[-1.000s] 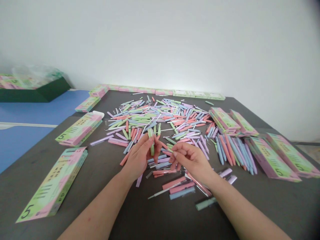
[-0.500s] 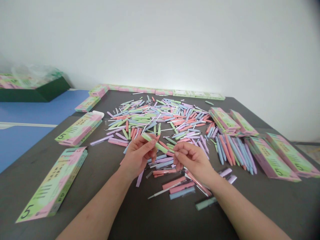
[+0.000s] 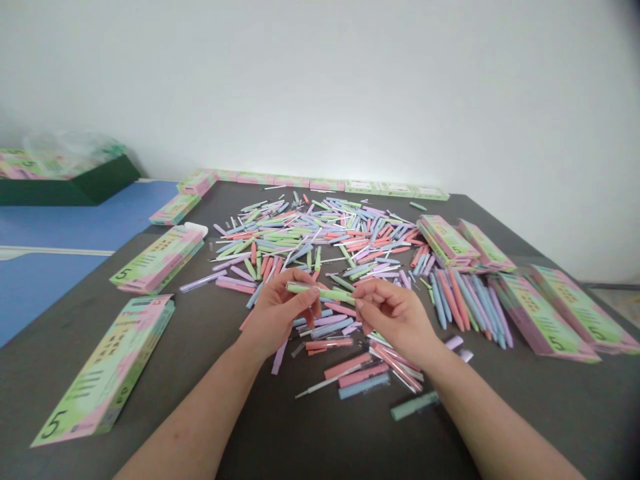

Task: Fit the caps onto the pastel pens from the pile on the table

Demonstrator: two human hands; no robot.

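My left hand pinches a light green pen with a clear section at its left end. The fingertips of my right hand are closed on the pen's right end, so that tip is hidden. It lies nearly level between the two hands, above the table. Under and behind my hands spreads a heap of pastel pen parts with thin white refills among them. Below my right hand lie pink barrels, a blue barrel and a grey-green barrel, some in clear sleeves.
Printed boxes line the left edge, the nearest one by my left forearm. More boxes stand at the right beside a row of pens. Boxes also run along the back. A dark green tray sits on a blue surface.
The green pen has turned from slanting down rightward to nearly level. My right hand has shifted slightly right, and its fingers now hold the pen's right end.
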